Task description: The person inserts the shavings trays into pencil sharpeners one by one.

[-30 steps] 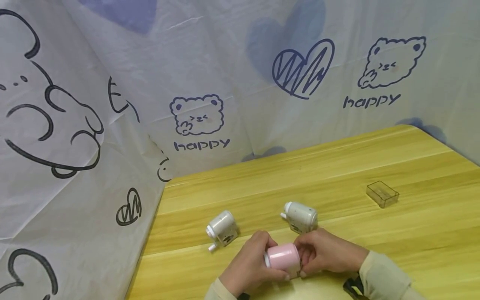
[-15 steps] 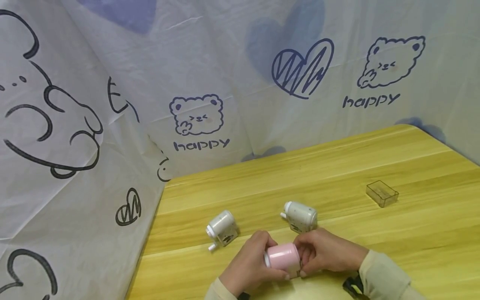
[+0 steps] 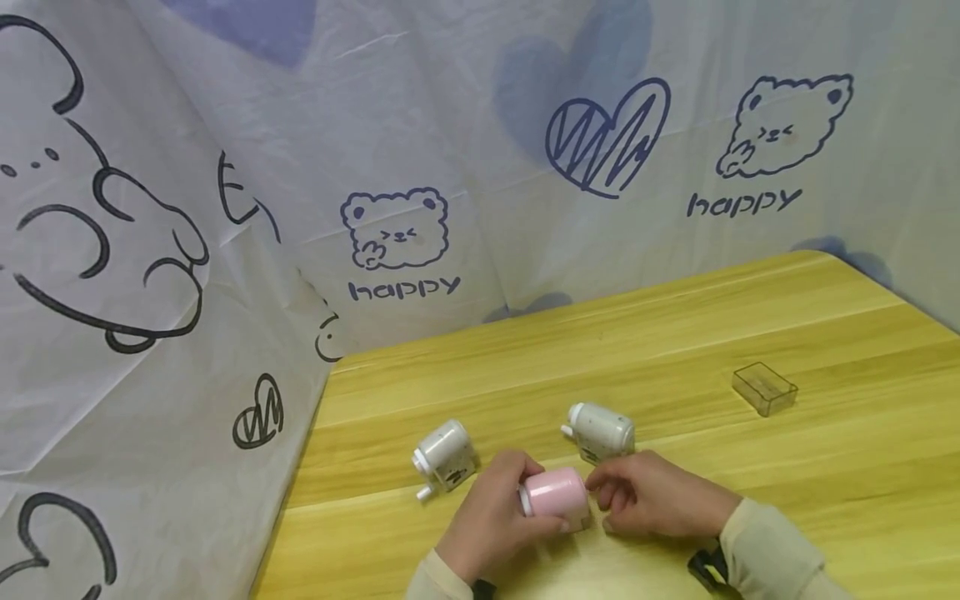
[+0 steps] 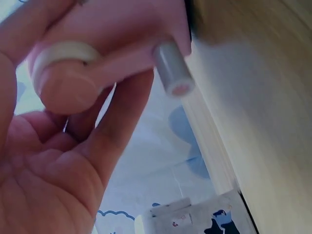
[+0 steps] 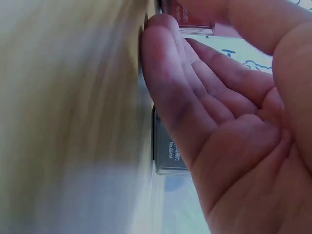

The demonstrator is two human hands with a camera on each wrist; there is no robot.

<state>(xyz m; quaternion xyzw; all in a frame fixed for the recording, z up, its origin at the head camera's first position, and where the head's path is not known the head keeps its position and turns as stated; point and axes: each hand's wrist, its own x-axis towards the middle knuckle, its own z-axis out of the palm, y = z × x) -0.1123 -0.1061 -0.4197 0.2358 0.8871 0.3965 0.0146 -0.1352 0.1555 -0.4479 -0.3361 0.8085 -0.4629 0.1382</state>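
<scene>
My left hand [image 3: 495,517] grips a pink pencil sharpener [image 3: 558,493], thumb on the near side and fingers on the far side. In the left wrist view, the pink crank of the sharpener [image 4: 117,66] ends in a grey knob, and the fingers lie around the body. Just right of it is my right hand [image 3: 652,496], its fingers loosely bent with nothing visible between them. One fingertip lies very close to the sharpener's right end; whether it touches is unclear. In the right wrist view, part of the sharpener's red-tinted end [image 5: 192,14] shows beyond the fingers.
Two grey pencil sharpeners with white cranks, one on the left [image 3: 446,454] and one behind my hands [image 3: 602,432], stand on the wood-grain table [image 3: 847,467]. A transparent open box [image 3: 763,389] lies at the right. Printed cloth [image 3: 487,167] hangs behind the table.
My left hand has moved the pink sharpener slightly left and away from me. My right hand has stayed nearly in place, its thumb no longer against the sharpener.
</scene>
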